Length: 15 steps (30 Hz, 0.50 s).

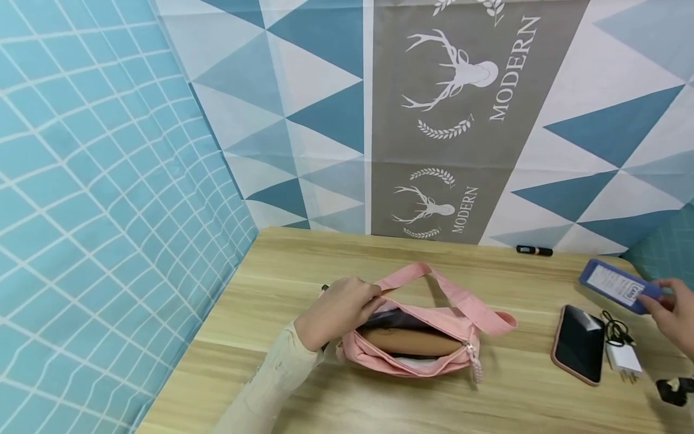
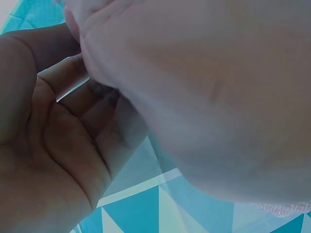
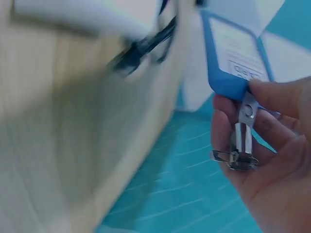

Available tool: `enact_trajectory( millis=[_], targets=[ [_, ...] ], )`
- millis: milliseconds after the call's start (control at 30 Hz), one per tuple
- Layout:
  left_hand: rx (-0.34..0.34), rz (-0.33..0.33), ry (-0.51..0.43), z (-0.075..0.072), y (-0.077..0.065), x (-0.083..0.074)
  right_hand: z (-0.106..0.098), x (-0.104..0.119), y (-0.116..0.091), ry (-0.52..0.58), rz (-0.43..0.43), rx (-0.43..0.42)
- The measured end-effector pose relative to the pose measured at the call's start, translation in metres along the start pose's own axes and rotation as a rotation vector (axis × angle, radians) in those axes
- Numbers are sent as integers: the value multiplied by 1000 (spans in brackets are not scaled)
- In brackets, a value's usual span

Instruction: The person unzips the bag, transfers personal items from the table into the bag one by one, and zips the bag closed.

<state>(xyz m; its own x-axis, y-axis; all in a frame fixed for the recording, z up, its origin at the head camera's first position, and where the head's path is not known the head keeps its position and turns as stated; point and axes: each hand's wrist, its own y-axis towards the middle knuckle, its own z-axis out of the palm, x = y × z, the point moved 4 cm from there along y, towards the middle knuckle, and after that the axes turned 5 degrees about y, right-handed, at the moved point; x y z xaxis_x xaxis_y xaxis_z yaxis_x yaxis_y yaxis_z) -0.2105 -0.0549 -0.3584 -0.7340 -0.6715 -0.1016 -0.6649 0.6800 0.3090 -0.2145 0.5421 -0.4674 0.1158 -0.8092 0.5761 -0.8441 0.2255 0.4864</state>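
A pink bag (image 1: 379, 360) stands unzipped on the table, with a brown item (image 1: 406, 340) and something dark inside. My left hand (image 1: 341, 310) grips the bag's rim at its left end; in the left wrist view the fingers of the left hand (image 2: 63, 116) curl at the pink fabric (image 2: 194, 107). Off to the right, my right hand (image 1: 676, 316) pinches the end of a blue badge holder (image 1: 615, 286) with a white card in it. The right wrist view shows the badge holder (image 3: 238, 53) between thumb and fingers, its metal clip (image 3: 243, 141) dangling over the palm.
On the table's right side lie a phone (image 1: 580, 343), a white charger plug (image 1: 623, 360) and a coiled black cable (image 1: 617, 330). A small black tube (image 1: 534, 251) sits by the patterned back wall. The bag's pink strap (image 1: 455, 292) loops up behind it.
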Motion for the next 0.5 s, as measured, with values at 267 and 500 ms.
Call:
enact_trajectory(
  millis=[267,500],
  targets=[
    [-17,6,9,-2,0,0,-10,127,-21,4,-113,-66],
    [3,6,11,-2,-1,0,-10,192,-39,-69,-206,-85]
  ],
)
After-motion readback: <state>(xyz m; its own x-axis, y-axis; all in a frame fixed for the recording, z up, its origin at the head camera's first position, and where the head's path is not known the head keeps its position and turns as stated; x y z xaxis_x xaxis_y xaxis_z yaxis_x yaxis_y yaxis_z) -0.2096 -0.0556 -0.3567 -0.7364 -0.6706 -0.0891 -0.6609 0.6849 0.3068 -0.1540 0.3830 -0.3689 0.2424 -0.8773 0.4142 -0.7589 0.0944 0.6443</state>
